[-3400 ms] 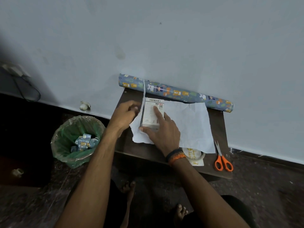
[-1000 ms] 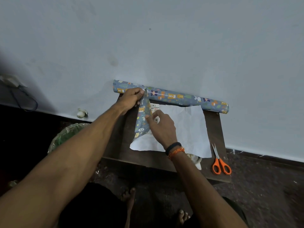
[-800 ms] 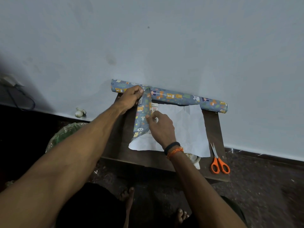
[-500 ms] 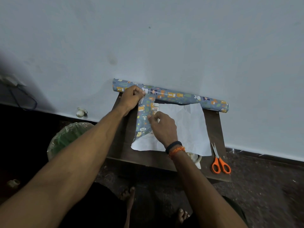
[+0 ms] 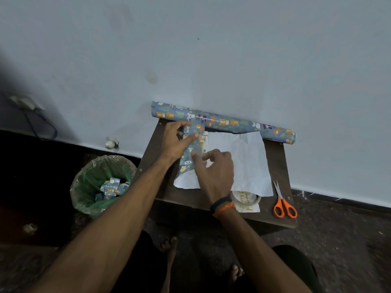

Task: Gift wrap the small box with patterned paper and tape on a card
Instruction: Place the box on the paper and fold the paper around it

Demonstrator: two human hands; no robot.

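Box: the small white printed cardboard box lies near the centre of the frame on the paper, mostly covered; only a narrow strip of its printed face shows to the right of the folded flap.
Paper: the cut sheet of blue animal-patterned wrapping paper lies white side up on the table, and its left edge is folded over the box so that the patterned side faces up there.
Left hand: the left hand grips the box's left side through the flap, its thumb lying across the patterned top and its fingers curled at the upper left edge.
Right hand: the right hand rests just below and right of the box with loosely bent fingers; its thumb and forefinger touch the flap's edge, but whether they pinch it cannot be told.
Table: the small dark brown wooden table stands against the pale wall.
Roll: the long roll of the same patterned paper lies along the table's upper edge.
Tape: a clear tape ring sits on a white lettered card at the lower right, partly under the sheet.
Scissors: orange-handled scissors lie right of the card.
Bin: a green-lined waste bin holding paper scraps stands at lower left.
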